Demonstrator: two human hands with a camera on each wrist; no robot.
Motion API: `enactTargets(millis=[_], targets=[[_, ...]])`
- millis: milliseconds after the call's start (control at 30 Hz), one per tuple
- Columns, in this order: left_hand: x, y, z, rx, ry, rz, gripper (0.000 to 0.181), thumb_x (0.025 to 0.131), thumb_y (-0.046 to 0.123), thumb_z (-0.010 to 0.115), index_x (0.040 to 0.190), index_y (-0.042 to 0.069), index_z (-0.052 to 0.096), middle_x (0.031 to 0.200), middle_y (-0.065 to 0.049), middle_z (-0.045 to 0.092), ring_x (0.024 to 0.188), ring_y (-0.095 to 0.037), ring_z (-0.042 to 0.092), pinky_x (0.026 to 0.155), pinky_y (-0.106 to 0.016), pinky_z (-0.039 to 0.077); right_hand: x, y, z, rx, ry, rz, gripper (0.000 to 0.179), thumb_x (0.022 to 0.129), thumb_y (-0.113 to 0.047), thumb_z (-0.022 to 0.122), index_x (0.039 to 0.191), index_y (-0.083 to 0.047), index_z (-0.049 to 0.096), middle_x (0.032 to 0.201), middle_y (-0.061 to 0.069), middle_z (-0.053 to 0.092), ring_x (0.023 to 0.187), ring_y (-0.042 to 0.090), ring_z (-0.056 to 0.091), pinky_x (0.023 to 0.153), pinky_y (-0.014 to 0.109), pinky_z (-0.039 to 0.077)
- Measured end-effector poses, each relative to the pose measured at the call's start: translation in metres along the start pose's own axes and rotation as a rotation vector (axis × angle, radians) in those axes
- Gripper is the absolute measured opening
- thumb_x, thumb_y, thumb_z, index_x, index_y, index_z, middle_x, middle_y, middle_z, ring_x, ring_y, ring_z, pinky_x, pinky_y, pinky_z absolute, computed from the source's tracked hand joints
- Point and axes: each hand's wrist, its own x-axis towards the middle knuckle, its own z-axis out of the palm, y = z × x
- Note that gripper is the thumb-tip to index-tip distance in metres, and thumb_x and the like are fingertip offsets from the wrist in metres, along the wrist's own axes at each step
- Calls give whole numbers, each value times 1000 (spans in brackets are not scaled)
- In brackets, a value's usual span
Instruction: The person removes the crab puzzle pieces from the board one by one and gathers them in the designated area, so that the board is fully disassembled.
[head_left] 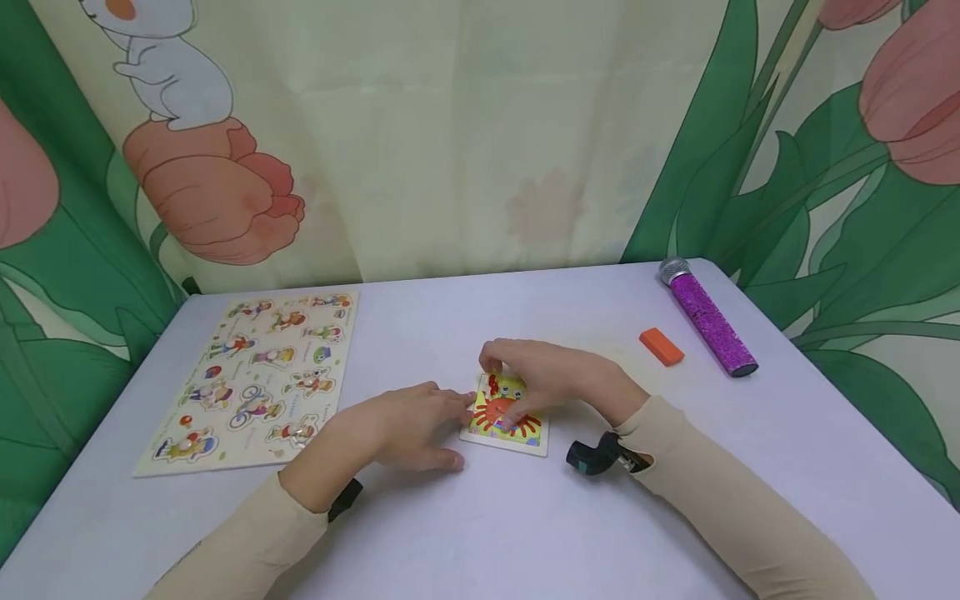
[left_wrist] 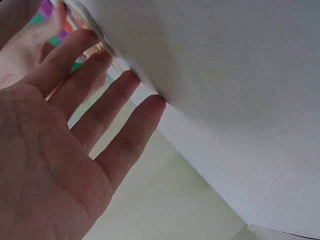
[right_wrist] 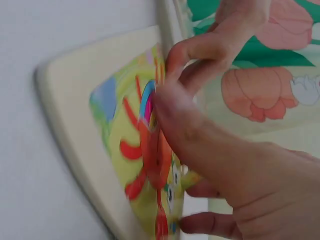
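A small square puzzle board (head_left: 491, 441) with a cream border and a red crab picture (head_left: 491, 413) lies on the table. My right hand (head_left: 558, 375) is over it, fingers bent at its far side and the thumb on the crab. Close up in the right wrist view, the thumb (right_wrist: 172, 107) rests by a blue and pink patch of the crab, and two fingertips lie at the board's edge. My left hand (head_left: 408, 425) reaches to the board's left edge with its fingers extended. In the left wrist view its palm (left_wrist: 40, 170) shows nothing held.
A large cream board (head_left: 247, 387) with several cartoon figures lies on the left, partly behind my left forearm. An orange block (head_left: 662, 347) and a glittery purple microphone (head_left: 712, 321) lie to the right. A printed curtain (head_left: 465, 142) hangs behind the white table (head_left: 510, 533).
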Motion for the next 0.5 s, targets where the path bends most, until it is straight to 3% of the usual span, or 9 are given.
enactTargets(millis=[100,233,333,500], targets=[[-7,-4,1,-28,6,0,49,90,44,78,133,24,66,159,6,46,137,-18,49,112,-44,43,5,-4,4,17,34,-14,49,86,-46,82,119,-22,55,106,-9,58,96,12,56,85,30,51],[-9,-6,3,-78,6,16,51,90,44,78,134,24,65,160,5,44,137,-18,48,111,-47,44,6,-5,8,21,84,20,35,91,-38,79,114,-21,57,100,-9,60,85,14,56,76,30,50],[-6,-7,4,-69,6,44,50,91,45,77,134,23,65,159,5,46,134,-17,49,110,-45,45,1,-1,11,39,120,60,37,91,-37,79,116,-21,58,101,-10,62,84,13,56,74,29,51],[2,-8,2,-22,42,82,55,92,45,75,139,21,61,143,7,59,127,-17,51,107,-43,47,-6,4,12,109,190,61,42,90,-36,80,122,-16,62,104,-9,65,88,13,60,77,27,53]])
